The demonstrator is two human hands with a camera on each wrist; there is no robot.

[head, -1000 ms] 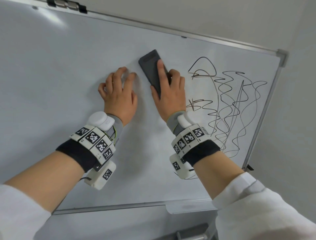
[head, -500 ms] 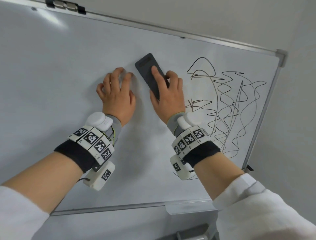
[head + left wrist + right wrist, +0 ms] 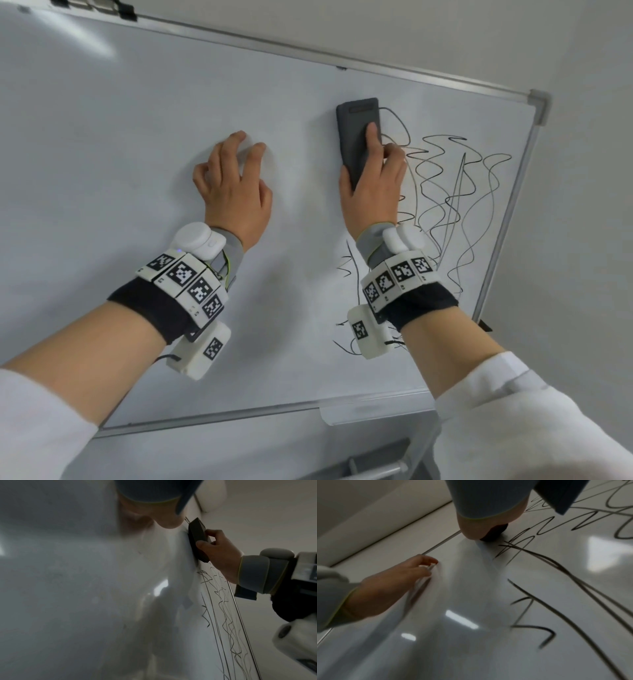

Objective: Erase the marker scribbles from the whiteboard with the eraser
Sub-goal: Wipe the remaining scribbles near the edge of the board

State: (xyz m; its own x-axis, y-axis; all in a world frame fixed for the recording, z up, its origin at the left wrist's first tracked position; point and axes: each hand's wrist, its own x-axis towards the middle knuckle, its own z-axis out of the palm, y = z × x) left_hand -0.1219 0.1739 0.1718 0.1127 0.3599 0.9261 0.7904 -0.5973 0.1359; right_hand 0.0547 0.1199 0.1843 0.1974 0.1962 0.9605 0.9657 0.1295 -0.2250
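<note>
The whiteboard [image 3: 137, 137] fills the head view. Black marker scribbles [image 3: 455, 192] cover its right part and run down behind my right wrist. My right hand [image 3: 373, 178] grips the dark grey eraser [image 3: 358, 137], forefinger along its back, and holds it nearly upright and flat on the board at the left edge of the top loop. The left wrist view shows the eraser [image 3: 197, 536] pressed on the board in that hand [image 3: 219, 550]. My left hand [image 3: 239, 154] leans on bare board left of it, fingertips [image 3: 431, 563] touching the surface and holding nothing.
The board's metal frame [image 3: 503, 219] runs down the right side, with a grey corner cap [image 3: 537, 106] at the top. A pen tray [image 3: 373, 407] sits on the bottom edge. A black clip [image 3: 123, 13] is at the top left. Plain wall lies beyond the frame.
My right hand has slid the eraser to the right and turned it more upright, so it now meets the scribbles' top loop. The left hand has stayed on the board.
</note>
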